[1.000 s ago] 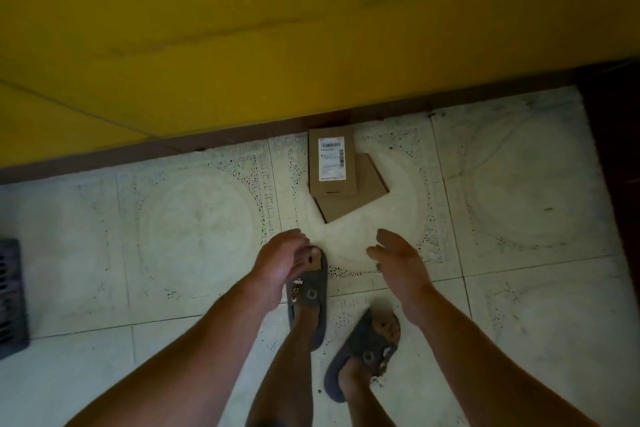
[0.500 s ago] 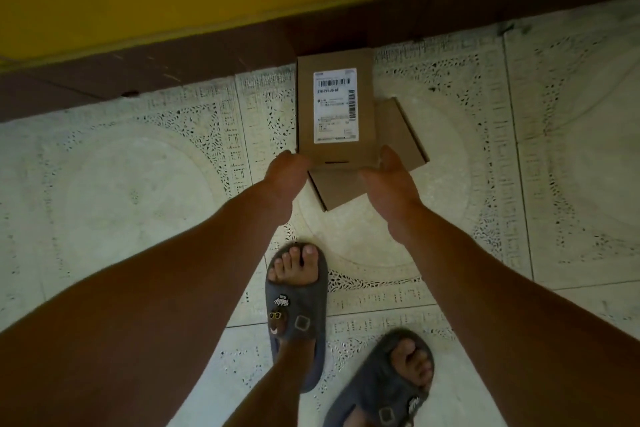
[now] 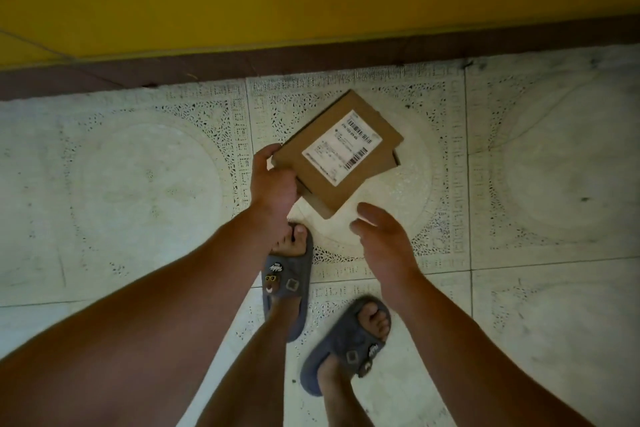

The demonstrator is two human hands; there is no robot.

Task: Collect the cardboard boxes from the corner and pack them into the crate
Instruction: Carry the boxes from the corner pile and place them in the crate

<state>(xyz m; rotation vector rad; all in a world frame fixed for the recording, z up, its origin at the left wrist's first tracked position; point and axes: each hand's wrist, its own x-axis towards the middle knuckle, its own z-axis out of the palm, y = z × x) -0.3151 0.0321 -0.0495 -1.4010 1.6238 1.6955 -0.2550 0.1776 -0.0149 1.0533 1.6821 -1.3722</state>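
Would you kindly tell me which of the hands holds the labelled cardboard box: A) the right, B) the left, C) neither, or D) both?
B: the left hand grips the labelled cardboard box at its corner, while the right hand hangs open, apart from it.

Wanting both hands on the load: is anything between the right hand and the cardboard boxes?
Nothing visible. The right hand is open just short of the near corner of the cardboard boxes, only bare floor tile in the gap. The left hand grips their left corner.
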